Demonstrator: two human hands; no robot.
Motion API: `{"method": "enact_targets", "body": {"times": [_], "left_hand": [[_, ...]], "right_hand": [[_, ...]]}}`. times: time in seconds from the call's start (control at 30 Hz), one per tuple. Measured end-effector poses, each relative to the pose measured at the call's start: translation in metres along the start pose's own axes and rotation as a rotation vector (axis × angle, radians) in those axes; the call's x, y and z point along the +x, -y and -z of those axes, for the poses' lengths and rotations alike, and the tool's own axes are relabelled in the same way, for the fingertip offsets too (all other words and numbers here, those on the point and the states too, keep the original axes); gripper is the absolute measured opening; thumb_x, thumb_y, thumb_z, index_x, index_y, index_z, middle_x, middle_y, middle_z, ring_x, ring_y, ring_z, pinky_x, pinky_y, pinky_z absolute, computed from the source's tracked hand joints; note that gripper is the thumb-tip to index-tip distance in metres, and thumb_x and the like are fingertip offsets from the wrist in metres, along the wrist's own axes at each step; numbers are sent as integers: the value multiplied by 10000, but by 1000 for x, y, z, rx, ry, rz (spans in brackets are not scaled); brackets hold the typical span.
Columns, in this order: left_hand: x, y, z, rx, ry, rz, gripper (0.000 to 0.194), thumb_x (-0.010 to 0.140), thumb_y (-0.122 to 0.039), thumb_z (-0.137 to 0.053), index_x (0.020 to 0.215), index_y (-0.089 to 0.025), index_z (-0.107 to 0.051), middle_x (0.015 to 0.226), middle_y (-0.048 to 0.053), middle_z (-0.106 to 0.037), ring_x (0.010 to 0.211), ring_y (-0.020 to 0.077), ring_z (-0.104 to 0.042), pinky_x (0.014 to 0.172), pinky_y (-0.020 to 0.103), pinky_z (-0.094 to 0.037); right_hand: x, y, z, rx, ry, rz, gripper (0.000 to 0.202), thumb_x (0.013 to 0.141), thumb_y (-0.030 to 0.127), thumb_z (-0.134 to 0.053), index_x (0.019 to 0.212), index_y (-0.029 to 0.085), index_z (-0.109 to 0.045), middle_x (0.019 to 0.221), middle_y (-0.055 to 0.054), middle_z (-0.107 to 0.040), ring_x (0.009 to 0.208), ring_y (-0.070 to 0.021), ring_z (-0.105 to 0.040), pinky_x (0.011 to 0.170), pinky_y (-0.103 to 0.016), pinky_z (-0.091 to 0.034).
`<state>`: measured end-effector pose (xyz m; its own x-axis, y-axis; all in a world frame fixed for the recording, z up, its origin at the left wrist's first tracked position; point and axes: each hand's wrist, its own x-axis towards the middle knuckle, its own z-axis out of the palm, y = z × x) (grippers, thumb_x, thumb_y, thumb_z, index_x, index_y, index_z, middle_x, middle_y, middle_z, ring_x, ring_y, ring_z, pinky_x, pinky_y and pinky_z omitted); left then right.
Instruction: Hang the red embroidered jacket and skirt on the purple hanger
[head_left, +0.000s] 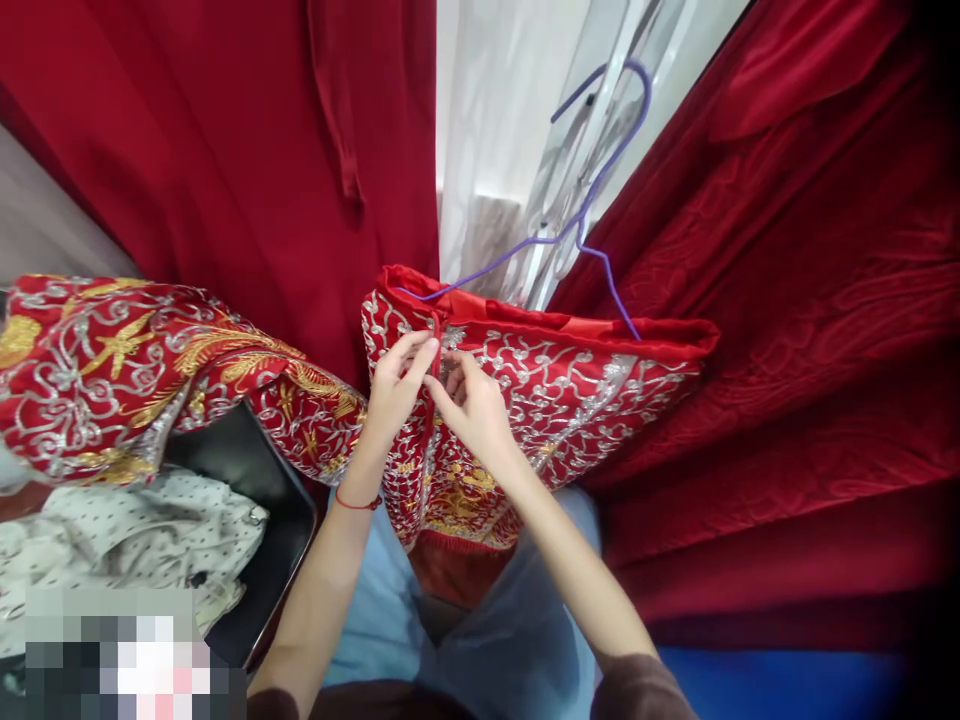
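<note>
A red skirt-like garment [570,390] with silver and gold embroidery hangs in front of me, its waist opening at the top. A purple wire hanger [600,185] rises out of that opening. My left hand [401,385] pinches the garment's edge near a narrow red strip at the upper left. Close beside it, my right hand [476,405] has its thumb and fingers curled at the same strip; what lies between them is too small to tell.
Another embroidered red piece [120,370] drapes over a black chair [255,480] at the left, above a dotted white cloth [172,540]. Red curtains [225,150] hang on both sides. A clear stand [555,240] holds up the hanger.
</note>
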<state>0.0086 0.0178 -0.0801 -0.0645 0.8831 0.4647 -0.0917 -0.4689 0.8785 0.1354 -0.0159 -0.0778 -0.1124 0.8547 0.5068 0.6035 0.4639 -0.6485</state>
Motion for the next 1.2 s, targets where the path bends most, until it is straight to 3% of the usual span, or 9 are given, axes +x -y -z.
{"method": "enact_targets", "body": {"times": [0.1, 0.17, 0.4, 0.6, 0.77, 0.87, 0.97, 1.07, 1.2], "left_hand": [[3, -6, 0, -36, 46, -1, 226, 829, -380, -720, 943, -185, -718, 943, 43, -728, 857, 155, -683, 806, 276, -537], [2, -4, 3, -8, 47, -29, 198, 834, -357, -720, 922, -180, -733, 957, 44, -714, 851, 143, -667, 781, 260, -523], [-2, 8, 14, 148, 15, -123, 191, 881, -354, -685, 907, -178, -752, 809, 12, -637, 714, 112, -562, 685, 252, -463], [-11, -12, 12, 128, 241, -79, 334, 995, -396, -494, 968, -179, -745, 931, 54, -686, 876, 145, -626, 852, 281, -495], [-13, -13, 14, 141, 118, -84, 195, 917, -372, -630, 880, -195, -704, 937, 39, -651, 820, 125, -614, 737, 252, -492], [-8, -7, 12, 7, 44, -24, 131, 911, -338, -627, 908, -210, -652, 895, 29, -670, 798, 123, -639, 737, 254, -519], [-5, -5, 9, -99, -31, 6, 150, 886, -330, -656, 971, -213, -617, 793, 5, -668, 698, 114, -641, 632, 231, -515], [-8, -7, 7, -111, -61, -5, 220, 883, -353, -674, 1031, -212, -592, 774, -9, -668, 578, 81, -602, 521, 200, -462], [-18, -10, 2, -164, -45, 12, 263, 887, -380, -680, 991, -229, -490, 740, -43, -655, 475, 55, -563, 457, 187, -416]], "right_hand": [[4, 0, -10, -50, -44, 32, 140, 961, 294, -520, 931, 186, -604, 737, -10, -607, 614, -137, -505, 602, -268, -371], [-1, -1, -11, -58, -31, 51, 208, 969, 305, -524, 803, 190, -576, 707, -8, -589, 606, -135, -489, 605, -274, -364], [-20, 1, 2, -13, -36, 68, 238, 980, 350, -529, 864, 180, -649, 773, -28, -604, 628, -136, -512, 627, -289, -410], [-9, -2, 0, 173, 29, 191, 152, 917, 294, -608, 857, 197, -709, 1048, -83, -648, 1008, -204, -622, 926, -373, -498], [-12, 2, -3, 169, 82, 138, 203, 946, 339, -582, 873, 198, -708, 855, -38, -705, 784, -175, -647, 800, -354, -502], [-27, 13, 1, 9, 37, 200, 170, 967, 287, -550, 979, 187, -687, 911, -59, -725, 841, -192, -653, 853, -382, -466], [-42, 26, 13, -39, 58, 234, 170, 982, 211, -480, 1066, 186, -626, 943, -64, -718, 804, -170, -638, 826, -355, -474], [-45, 38, 32, 98, 100, 208, 80, 961, 211, -512, 1002, 203, -581, 855, -21, -674, 716, -128, -625, 726, -289, -508], [-13, 49, 55, 336, -11, 174, 77, 944, 252, -554, 1011, 216, -569, 889, -11, -685, 741, -118, -670, 710, -275, -560]]}}
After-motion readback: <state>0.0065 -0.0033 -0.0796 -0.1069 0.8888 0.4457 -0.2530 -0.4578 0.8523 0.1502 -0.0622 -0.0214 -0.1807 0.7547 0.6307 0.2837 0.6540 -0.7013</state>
